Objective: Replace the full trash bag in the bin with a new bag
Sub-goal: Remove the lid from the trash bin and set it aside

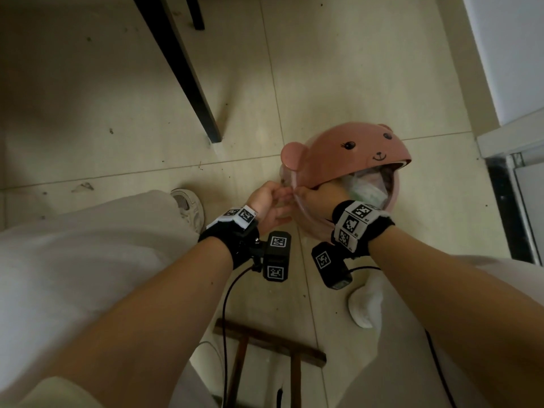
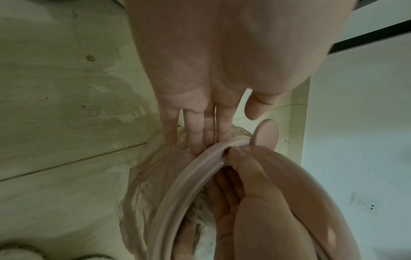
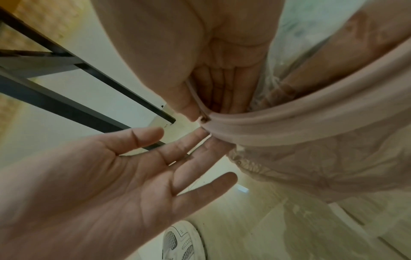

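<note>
Left hand (image 1: 269, 206): fingers straight, tips touching the bag's (image 2: 142, 184) film under the ring (image 2: 177, 190).
Right hand (image 1: 319, 192): thumb outside, fingers inside, pinching the ring.
Bin (image 1: 312, 222): upright on the floor, bear lid (image 1: 350, 151) tilted up.

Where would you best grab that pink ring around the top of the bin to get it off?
Take the pink plastic ring at its near edge, from above: the bear-face lid covers the far side, and the right hand already hooks fingers inside it there, thumb outside.
</note>
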